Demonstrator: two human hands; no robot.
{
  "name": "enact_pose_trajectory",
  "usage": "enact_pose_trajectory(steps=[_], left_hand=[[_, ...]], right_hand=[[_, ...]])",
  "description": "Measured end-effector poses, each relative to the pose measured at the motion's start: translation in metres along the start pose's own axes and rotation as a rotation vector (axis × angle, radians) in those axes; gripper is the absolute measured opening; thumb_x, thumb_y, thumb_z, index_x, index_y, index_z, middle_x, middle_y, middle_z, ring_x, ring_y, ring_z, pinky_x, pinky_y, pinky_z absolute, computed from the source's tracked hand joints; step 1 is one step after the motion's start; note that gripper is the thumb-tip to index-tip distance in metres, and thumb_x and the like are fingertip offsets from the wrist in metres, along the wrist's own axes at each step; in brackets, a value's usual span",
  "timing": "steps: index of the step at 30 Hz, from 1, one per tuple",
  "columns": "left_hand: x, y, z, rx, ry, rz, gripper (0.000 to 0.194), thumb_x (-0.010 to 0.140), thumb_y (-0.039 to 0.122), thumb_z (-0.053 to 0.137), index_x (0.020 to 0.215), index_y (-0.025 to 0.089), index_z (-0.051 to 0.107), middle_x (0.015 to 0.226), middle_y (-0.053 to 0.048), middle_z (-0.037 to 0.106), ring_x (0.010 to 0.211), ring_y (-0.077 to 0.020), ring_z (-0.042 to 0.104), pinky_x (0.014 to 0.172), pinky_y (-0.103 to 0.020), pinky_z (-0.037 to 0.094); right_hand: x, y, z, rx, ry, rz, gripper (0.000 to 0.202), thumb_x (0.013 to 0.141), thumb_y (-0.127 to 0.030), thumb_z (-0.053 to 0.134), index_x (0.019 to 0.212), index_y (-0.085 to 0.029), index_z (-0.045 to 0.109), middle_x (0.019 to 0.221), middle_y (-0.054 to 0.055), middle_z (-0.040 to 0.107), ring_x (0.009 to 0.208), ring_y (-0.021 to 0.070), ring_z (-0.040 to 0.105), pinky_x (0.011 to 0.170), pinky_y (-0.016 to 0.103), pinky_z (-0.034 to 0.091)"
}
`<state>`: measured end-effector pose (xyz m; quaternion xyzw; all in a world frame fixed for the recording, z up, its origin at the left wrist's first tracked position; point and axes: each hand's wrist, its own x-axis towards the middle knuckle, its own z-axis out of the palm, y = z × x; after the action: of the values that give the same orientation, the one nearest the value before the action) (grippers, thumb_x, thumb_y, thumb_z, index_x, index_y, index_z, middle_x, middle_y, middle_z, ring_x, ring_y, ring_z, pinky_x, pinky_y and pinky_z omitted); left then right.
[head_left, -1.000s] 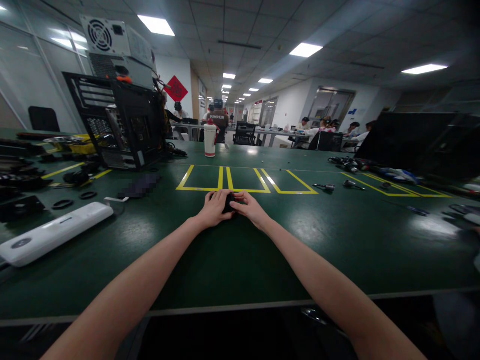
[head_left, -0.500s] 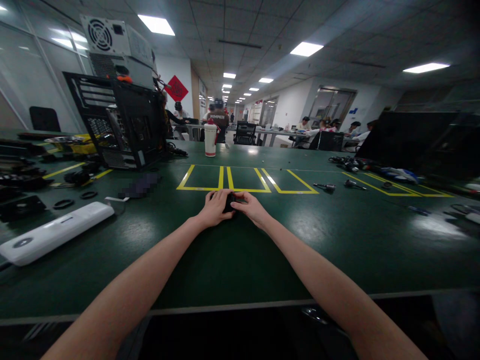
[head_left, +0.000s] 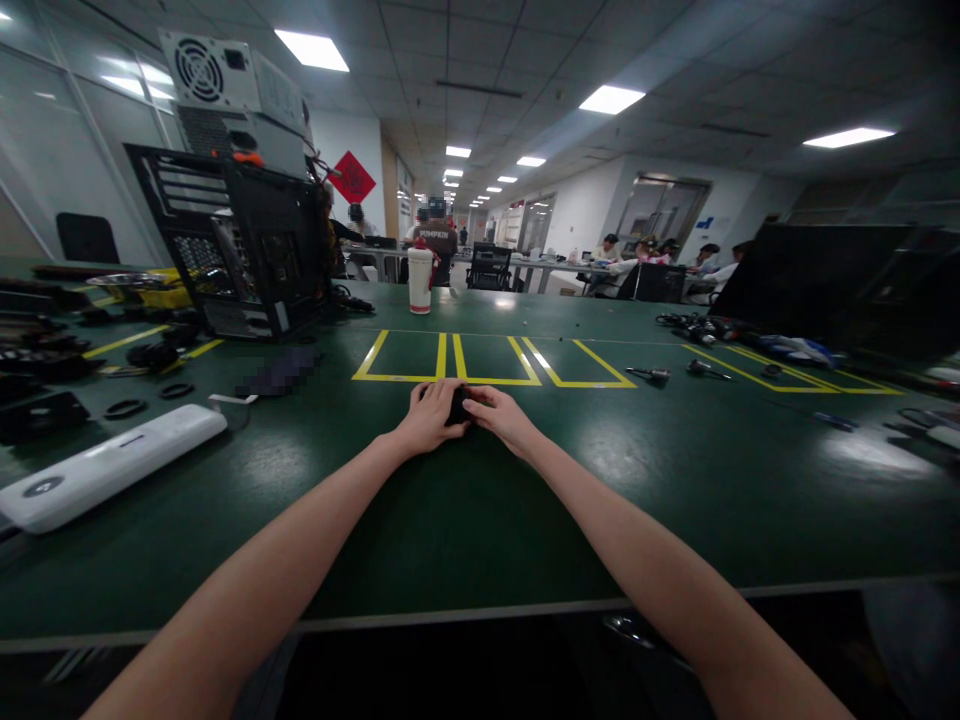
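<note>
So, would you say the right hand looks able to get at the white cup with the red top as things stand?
Probably not directly: the right hand is occupied with a small black object, and the cup stands well beyond it, though only flat yellow tape and tabletop seem to lie between.

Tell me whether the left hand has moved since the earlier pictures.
No. Judged against the yellow tape just beyond it, the left hand shows no visible shift, still around the black object.
</note>
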<state>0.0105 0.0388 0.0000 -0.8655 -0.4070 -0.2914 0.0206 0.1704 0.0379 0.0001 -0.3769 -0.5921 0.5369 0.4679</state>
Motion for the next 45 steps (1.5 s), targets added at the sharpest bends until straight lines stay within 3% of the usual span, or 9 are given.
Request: enact_pose_trajectory(steps=[7,13,21,26,31,38,45], left_hand=[[-0.0011,0.0016,0.0003,0.009,0.027,-0.009,0.055,0.069,0.036,0.055,0.116,0.022,0.029,0.113,-0.007,0.045,0.108,-0.0240,0.041,0.095,-0.042,0.022],[-0.0001,0.0025,0.0016,0.018,0.052,-0.019,0.053,0.068,0.032,0.056,0.113,0.022,0.030,0.111,-0.006,0.046,0.106,-0.0231,0.043,0.093,-0.041,0.024],[0.0002,0.0013,0.0024,-0.022,0.029,-0.014,0.058,0.067,0.026,0.056,0.116,0.023,0.027,0.116,-0.006,0.045,0.108,-0.0229,0.043,0.095,-0.041,0.022],[0.0011,0.0012,0.0040,-0.003,0.034,-0.045,0.057,0.067,0.029,0.056,0.117,0.023,0.029,0.114,-0.006,0.047,0.107,-0.0250,0.043,0.093,-0.042,0.023],[0.0024,0.0025,0.0051,0.010,0.034,-0.068,0.061,0.065,0.027,0.057,0.118,0.025,0.028,0.115,-0.005,0.046,0.105,-0.0258,0.043,0.091,-0.043,0.024],[0.0019,0.0027,0.0037,0.004,0.032,-0.058,0.055,0.067,0.030,0.056,0.115,0.024,0.031,0.114,-0.006,0.045,0.105,-0.0252,0.042,0.092,-0.043,0.023],[0.0008,0.0020,0.0051,0.005,0.037,-0.055,0.055,0.067,0.029,0.056,0.115,0.023,0.030,0.114,-0.006,0.045,0.105,-0.0249,0.042,0.092,-0.042,0.022]], right_hand=[[-0.0047,-0.0037,0.0011,-0.001,-0.001,-0.070,0.034,0.058,-0.022,0.067,0.089,-0.020,0.053,0.096,0.002,0.056,0.089,0.0145,0.054,0.081,0.034,0.044],[-0.0087,-0.0071,0.0036,0.002,0.022,-0.026,0.029,0.063,-0.030,0.064,0.089,-0.022,0.053,0.096,0.002,0.056,0.086,0.0129,0.054,0.077,0.032,0.045],[-0.0039,-0.0018,0.0021,0.038,0.008,0.020,0.034,0.063,-0.030,0.065,0.095,-0.021,0.056,0.102,0.004,0.056,0.091,0.0147,0.054,0.083,0.034,0.043],[-0.0045,-0.0017,0.0024,0.005,0.018,-0.056,0.037,0.059,-0.021,0.067,0.093,-0.020,0.055,0.091,0.003,0.057,0.091,0.0152,0.053,0.085,0.035,0.041],[-0.0057,-0.0030,0.0022,0.018,-0.014,-0.067,0.039,0.058,-0.017,0.067,0.093,-0.021,0.053,0.092,0.002,0.056,0.093,0.0155,0.052,0.085,0.035,0.041],[-0.0078,-0.0076,0.0054,-0.009,0.035,-0.046,0.028,0.064,-0.030,0.063,0.089,-0.021,0.053,0.097,0.002,0.056,0.093,0.0154,0.052,0.079,0.033,0.044],[-0.0056,-0.0075,0.0074,-0.013,0.078,-0.029,0.035,0.061,-0.027,0.066,0.094,-0.020,0.054,0.100,0.005,0.057,0.094,0.0161,0.053,0.080,0.034,0.043]])
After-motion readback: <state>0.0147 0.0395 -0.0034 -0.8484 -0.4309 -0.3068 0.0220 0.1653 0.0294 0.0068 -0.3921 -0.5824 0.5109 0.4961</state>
